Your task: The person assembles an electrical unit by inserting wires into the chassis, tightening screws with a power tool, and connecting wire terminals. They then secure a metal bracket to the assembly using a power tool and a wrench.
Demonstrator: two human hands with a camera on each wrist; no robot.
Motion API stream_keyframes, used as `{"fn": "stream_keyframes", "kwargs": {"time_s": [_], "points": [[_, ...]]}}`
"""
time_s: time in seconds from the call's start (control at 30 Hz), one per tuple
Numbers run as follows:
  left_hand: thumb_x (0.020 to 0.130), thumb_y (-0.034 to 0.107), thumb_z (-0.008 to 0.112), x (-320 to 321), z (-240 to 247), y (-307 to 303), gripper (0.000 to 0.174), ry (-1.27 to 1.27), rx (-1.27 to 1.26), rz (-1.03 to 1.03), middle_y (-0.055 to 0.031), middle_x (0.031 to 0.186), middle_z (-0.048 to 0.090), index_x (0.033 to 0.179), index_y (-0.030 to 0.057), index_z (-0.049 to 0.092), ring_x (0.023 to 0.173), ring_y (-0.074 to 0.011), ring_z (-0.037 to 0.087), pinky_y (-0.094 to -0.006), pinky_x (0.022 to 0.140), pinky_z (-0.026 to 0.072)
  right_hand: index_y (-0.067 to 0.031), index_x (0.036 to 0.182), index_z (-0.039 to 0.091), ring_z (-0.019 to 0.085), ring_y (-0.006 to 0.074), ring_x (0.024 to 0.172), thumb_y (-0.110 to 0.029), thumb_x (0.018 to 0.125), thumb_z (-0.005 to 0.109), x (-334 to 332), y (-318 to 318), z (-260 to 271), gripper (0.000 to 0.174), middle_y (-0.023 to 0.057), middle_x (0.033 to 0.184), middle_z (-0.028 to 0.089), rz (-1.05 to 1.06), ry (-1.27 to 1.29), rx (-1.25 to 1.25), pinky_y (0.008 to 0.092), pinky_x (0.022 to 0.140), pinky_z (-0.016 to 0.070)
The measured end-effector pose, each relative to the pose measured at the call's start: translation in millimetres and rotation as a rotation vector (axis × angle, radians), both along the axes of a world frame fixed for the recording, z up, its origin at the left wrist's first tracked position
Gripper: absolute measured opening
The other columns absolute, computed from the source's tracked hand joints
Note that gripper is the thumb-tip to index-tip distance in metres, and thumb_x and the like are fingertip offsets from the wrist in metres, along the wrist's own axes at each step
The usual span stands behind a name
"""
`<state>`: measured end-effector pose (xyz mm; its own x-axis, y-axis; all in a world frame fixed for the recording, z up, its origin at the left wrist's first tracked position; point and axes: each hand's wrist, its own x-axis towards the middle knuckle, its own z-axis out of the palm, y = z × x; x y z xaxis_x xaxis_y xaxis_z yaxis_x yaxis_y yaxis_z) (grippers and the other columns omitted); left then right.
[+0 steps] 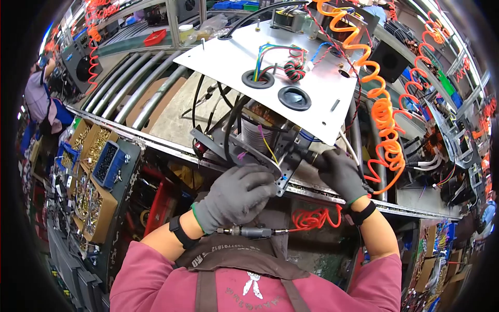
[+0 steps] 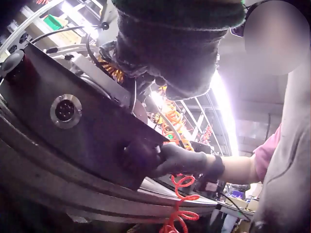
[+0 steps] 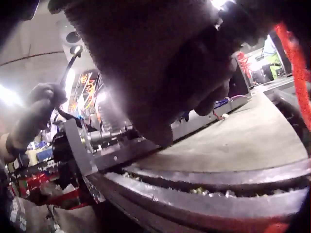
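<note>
A metal unit with a coil (image 1: 257, 132) and loose wires sits tilted below a white plate (image 1: 218, 57). My gloved left hand (image 1: 236, 195) is at its front edge, fingers bent beside a yellow wire (image 1: 268, 148); whether they pinch a wire is unclear. In the right wrist view that left hand (image 3: 41, 102) is near a dark lead with a ring end (image 3: 77, 50). My gloved right hand (image 1: 343, 174) grips a black cylindrical tool (image 1: 312, 157) at the unit's right side. In the left wrist view the right hand (image 2: 182, 161) is by the dark panel (image 2: 92, 131).
Orange coiled hoses (image 1: 384, 122) hang at the right. An inline air tool (image 1: 249, 232) with a red hose (image 1: 314, 218) lies before my body. Boxes of screws (image 1: 99, 208) and a blue bin (image 1: 109, 164) stand left. Rollers (image 1: 156, 99) run behind; another person (image 1: 44, 104) is far left.
</note>
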<state>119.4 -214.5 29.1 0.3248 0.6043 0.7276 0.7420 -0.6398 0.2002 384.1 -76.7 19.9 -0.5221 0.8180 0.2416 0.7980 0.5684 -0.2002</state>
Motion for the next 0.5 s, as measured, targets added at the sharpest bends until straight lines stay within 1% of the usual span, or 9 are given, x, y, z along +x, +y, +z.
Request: {"fn": "stream_keyframes", "kwargs": {"time_s": [0.07,0.1,0.13,0.2,0.27,0.33,0.4,0.47,0.5], "points": [[0.072,0.012,0.071,0.0,0.7,-5.6,0.022,-0.021,-0.019,-0.101,-0.0051,0.102,0.063,0.093,0.0146,0.064,0.095,-0.0277,0.063,-0.0375,0.075,0.0531,-0.0061,0.094,0.06,0.059,0.0394,0.081,-0.01,0.07,0.066,1.2,10.4,1.7,0.025,0.0188,0.089,0.059,-0.035,0.062,0.06,0.0475,0.07,0.0485],[0.071,0.009,0.071,-0.7,5.6,-9.9,0.024,-0.048,-0.025,-0.129,-0.0058,0.099,0.064,0.093,0.0144,0.064,0.09,-0.0281,0.065,-0.0369,0.073,0.0539,-0.0081,0.093,0.059,0.062,0.0374,0.08,-0.013,0.07,0.066,4.3,9.5,10.3,0.025,0.0153,0.088,0.062,-0.048,0.002,0.139,0.0461,0.067,0.05],[0.071,0.009,0.071,-1.8,9.2,-14.2,0.024,-0.053,-0.02,-0.129,-0.0058,0.099,0.064,0.093,0.0144,0.064,0.09,-0.0281,0.065,-0.0369,0.073,0.0539,-0.0098,0.095,0.058,0.063,0.0361,0.078,-0.014,0.069,0.067,9.4,7.2,21.2,0.027,0.0141,0.088,0.062,-0.042,-0.066,0.157,0.0442,0.066,0.0497],[0.069,0.005,0.07,-7.0,15.5,-22.4,0.028,-0.167,-0.047,-0.165,-0.0065,0.094,0.065,0.095,0.0135,0.063,0.084,-0.0282,0.066,-0.0355,0.069,0.0546,-0.008,0.094,0.059,0.06,0.0368,0.076,-0.008,0.072,0.066,12.3,-20.6,60.0,0.023,0.0138,0.087,0.06,0.039,-0.143,0.185,0.0443,0.065,0.0486],[0.069,0.004,0.071,-10.7,23.7,-28.9,0.03,-0.217,-0.056,-0.17,-0.0077,0.091,0.065,0.096,0.0115,0.062,0.08,-0.0274,0.067,-0.0351,0.067,0.0549,-0.0098,0.096,0.06,0.061,0.0343,0.075,-0.009,0.071,0.068,12.9,-51.9,99.0,0.026,0.0108,0.089,0.061,0.117,-0.242,0.229,0.0425,0.064,0.0489],[0.071,0.006,0.072,-9.7,31.9,-34.3,0.029,-0.392,-0.163,-0.233,-0.0088,0.093,0.065,0.098,0.0096,0.063,0.081,-0.0267,0.067,-0.0348,0.069,0.0549,-0.0105,0.1,0.062,0.062,0.0331,0.075,-0.01,0.068,0.07,13.9,-76.6,120.1,0.033,0.0105,0.091,0.062,0.079,-0.321,0.299,0.0395,0.064,0.0491],[0.073,0.011,0.073,-6.6,38.0,-36.0,0.035,-0.384,-0.205,-0.308,-0.0107,0.099,0.065,0.106,0.0088,0.064,0.086,-0.0282,0.066,-0.0344,0.072,0.0551,-0.0116,0.1,0.064,0.062,0.0302,0.083,-0.011,0.068,0.069,14.7,-100.6,152.0,0.033,0.0083,0.096,0.062,0.09,-0.469,0.357,0.0386,0.068,0.048],[0.075,0.017,0.074,-1.9,36.7,-35.9,0.043,-0.393,-0.282,-0.41,-0.0131,0.11,0.063,0.115,0.0092,0.061,0.096,-0.0306,0.064,-0.0366,0.08,0.0537,-0.0134,0.094,0.066,0.06,0.0275,0.083,-0.015,0.069,0.07,13.5,-123.8,172.4,0.026,0.0051,0.095,0.06,0.111,-0.647,0.442,0.0391,0.068,0.0451],[0.075,0.017,0.074,0.6,37.5,-35.8,0.043,-0.393,-0.271,-0.408,-0.0131,0.11,0.063,0.115,0.0092,0.061,0.096,-0.0306,0.064,-0.0366,0.08,0.0537,-0.0141,0.096,0.066,0.057,0.0256,0.088,-0.017,0.069,0.068,11.0,-135.1,183.3,0.027,0.0048,0.095,0.059,0.121,-0.715,0.422,0.0393,0.072,0.0439]]}}
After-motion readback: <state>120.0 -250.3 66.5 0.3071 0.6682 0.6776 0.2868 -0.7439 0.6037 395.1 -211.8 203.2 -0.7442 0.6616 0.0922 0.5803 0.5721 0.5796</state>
